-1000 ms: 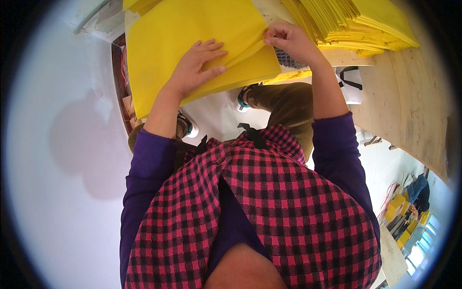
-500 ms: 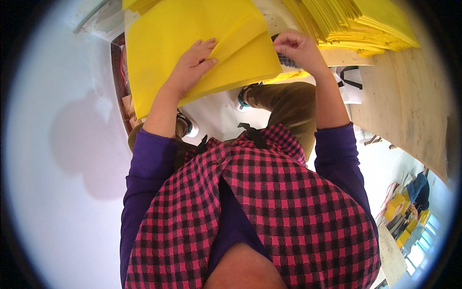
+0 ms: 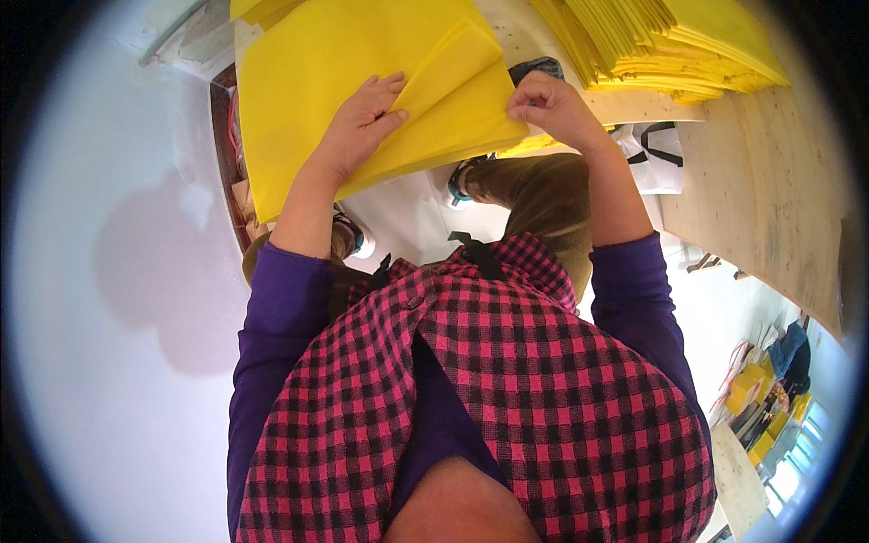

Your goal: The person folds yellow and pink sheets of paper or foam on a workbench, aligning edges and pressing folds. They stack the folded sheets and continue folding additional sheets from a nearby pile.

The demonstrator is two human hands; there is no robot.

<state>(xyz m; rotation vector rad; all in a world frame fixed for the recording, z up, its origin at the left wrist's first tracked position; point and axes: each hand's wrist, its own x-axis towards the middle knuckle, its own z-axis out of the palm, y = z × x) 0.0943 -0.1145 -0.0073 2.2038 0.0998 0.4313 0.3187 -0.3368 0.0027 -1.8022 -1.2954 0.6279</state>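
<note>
A stack of large yellow fabric sheets (image 3: pixel 308 81) lies in front of me, with one corner of the top sheet folded back into a flap (image 3: pixel 457 63). My left hand (image 3: pixel 365 122) rests flat on the stack, fingers spread, with thumb and fingertips beside the flap's near end. At the stack's right edge, my right hand (image 3: pixel 548 107) has thumb and forefinger pinched together on the edge of a yellow sheet. How many layers are in that pinch cannot be made out.
A tall pile of folded yellow fabric (image 3: pixel 670 54) sits on the wooden table (image 3: pixel 760 181) at the far right. Behind my right hand lies a dark patterned item (image 3: pixel 539 68). A white bag with black handles (image 3: pixel 659 158) is below the table edge. A white wall (image 3: pixel 109 271) stands at left.
My right hand has moved slightly left and nearer, coming onto the sheet's right edge. The folded flap has shifted a little; my left hand has stayed in place.
</note>
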